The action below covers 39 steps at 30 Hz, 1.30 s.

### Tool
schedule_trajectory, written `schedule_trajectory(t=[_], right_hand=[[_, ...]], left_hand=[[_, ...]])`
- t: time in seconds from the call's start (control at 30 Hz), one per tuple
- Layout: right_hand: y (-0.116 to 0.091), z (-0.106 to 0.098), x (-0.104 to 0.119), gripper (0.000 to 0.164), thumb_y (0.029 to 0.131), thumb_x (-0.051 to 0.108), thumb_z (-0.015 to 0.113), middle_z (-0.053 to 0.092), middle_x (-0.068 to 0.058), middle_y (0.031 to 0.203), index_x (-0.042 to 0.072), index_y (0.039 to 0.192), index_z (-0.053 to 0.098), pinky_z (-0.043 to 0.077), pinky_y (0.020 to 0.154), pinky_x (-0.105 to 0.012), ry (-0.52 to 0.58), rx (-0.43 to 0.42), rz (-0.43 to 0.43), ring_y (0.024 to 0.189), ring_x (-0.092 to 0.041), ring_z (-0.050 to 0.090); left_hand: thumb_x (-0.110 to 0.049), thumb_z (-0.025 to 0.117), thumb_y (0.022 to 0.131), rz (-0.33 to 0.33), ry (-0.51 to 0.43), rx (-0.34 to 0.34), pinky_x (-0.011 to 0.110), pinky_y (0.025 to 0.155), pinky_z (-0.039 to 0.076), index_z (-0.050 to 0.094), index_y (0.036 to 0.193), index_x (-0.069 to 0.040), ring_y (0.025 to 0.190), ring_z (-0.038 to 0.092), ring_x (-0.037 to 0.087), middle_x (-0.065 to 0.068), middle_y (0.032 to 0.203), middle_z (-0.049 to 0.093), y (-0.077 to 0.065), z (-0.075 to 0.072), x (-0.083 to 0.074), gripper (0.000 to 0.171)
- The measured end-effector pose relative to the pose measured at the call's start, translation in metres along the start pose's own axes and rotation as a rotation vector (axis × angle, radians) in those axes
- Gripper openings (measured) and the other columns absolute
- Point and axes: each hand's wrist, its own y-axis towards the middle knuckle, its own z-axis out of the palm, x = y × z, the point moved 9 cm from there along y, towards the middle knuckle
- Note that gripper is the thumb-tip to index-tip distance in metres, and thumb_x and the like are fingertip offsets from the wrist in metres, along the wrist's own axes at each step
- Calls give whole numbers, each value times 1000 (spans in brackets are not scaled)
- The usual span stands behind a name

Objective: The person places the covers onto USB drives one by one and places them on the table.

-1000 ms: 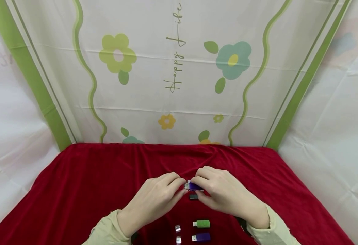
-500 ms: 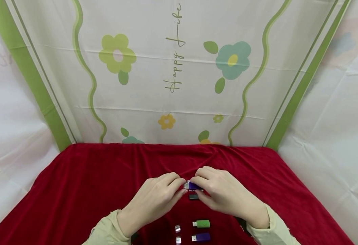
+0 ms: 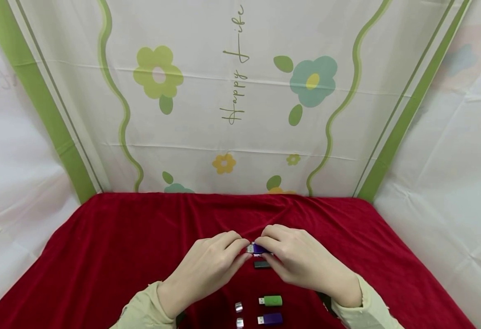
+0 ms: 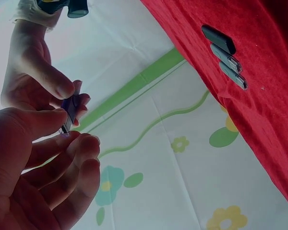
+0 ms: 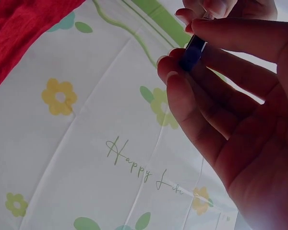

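My right hand (image 3: 298, 253) pinches the dark blue body of a USB flash drive (image 5: 193, 53) between thumb and fingers. From the other side, my left hand (image 3: 213, 258) pinches the drive's silvery connector end (image 3: 250, 249) with thumb and index finger; I cannot tell whether a clear cap sits over it. The fingertips of both hands nearly meet around the drive, which is held above the cloth. Below them on the cloth lies a black stick-shaped piece (image 3: 261, 264). Two greyish drives with clear ends (image 4: 226, 57) lie beside it, mostly hidden by my hands in the head view.
Nearer me on the red cloth (image 3: 141, 242) lie a green USB flash drive (image 3: 271, 300) and a purple one (image 3: 270, 319), connectors pointing left. Two small shiny clear caps (image 3: 239, 307) lie left of them. Flower-printed white fabric (image 3: 199, 119) surrounds the table at back and sides.
My right hand has edged slightly left with the blue flash drive, toward the left fingertips. The left hand and the things on the cloth have stayed put.
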Motion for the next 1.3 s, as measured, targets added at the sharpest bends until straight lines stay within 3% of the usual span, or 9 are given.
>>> schedule_trajectory(t=[0.6,1.3], right_hand=[[-1,2,0,20,78,1,77,57,4,90,10,94,69,48,62,-17,-11,4,8,74,-7,54],[-1,6,4,16,81,-2,71,56,1,90,6,94,67,47,61,-15,-37,18,-23,74,-9,53]], left_hand=[[-16,78,85,6,2,-2,10,54,43,69,98,-7,68,53,6,-2,89,61,0,-1,-2,18],[-16,77,86,37,38,16,11,55,44,68,98,-6,68,52,6,-2,87,59,-1,1,-4,18]])
